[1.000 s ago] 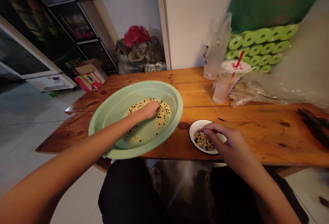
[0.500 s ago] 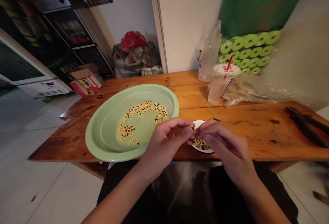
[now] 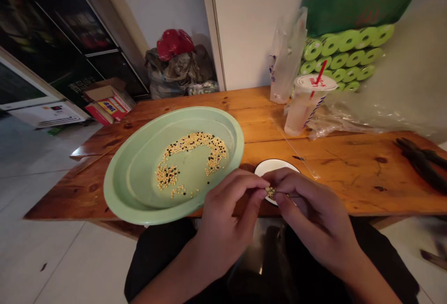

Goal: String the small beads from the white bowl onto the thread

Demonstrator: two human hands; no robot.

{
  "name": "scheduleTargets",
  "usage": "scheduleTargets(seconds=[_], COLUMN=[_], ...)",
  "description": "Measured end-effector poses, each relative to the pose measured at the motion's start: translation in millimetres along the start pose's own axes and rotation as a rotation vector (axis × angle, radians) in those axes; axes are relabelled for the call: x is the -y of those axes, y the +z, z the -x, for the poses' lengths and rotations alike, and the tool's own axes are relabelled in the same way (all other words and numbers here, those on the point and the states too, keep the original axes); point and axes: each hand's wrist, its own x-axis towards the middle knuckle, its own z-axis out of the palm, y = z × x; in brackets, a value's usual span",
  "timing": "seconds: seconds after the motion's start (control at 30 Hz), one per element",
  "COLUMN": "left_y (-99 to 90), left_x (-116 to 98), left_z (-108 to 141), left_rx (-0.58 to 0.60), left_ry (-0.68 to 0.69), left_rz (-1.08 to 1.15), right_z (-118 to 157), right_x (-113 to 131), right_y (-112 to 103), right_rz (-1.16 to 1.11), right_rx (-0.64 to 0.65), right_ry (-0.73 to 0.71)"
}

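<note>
My left hand is closed in a pinch, with a small pale bean at its thumb and fingertip. Close beside it, my right hand is pinched too, on a thin dark needle-like piece whose point faces the left fingertips. Both hands are above a white dish with a dark rim, which they partly hide. Some yellowish beans show in it between the fingers. To the left stands a wide green basin with pale yellow and black beans spread in an arc.
The wooden table carries a plastic cup with a red straw, a clear plastic bag and, at right, dark-handled pliers. Green-wrapped rolls stand behind. An open carton is beyond the table at left.
My hands have moved slightly lower in the view, their fingertips still close together. The needle-like piece now shows at the right hand. The camera view has shifted a little.
</note>
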Motion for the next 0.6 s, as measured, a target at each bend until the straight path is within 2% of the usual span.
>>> scheduleTargets(seconds=[0.37,0.6], left_y=[-2.5,-7.7], left_x=[5.0,6.9], left_z=[6.1,1.5], left_rx=[0.06,0.022], left_ry=[0.187,-0.018], left_rz=[-0.175,0.004], right_z=[-0.1,-2.4], right_x=[-1.8,-0.3], right_y=[1.5,1.1], right_rz=[0.055,-0.112], right_rx=[0.051,0.068], right_ry=[0.014,0.143])
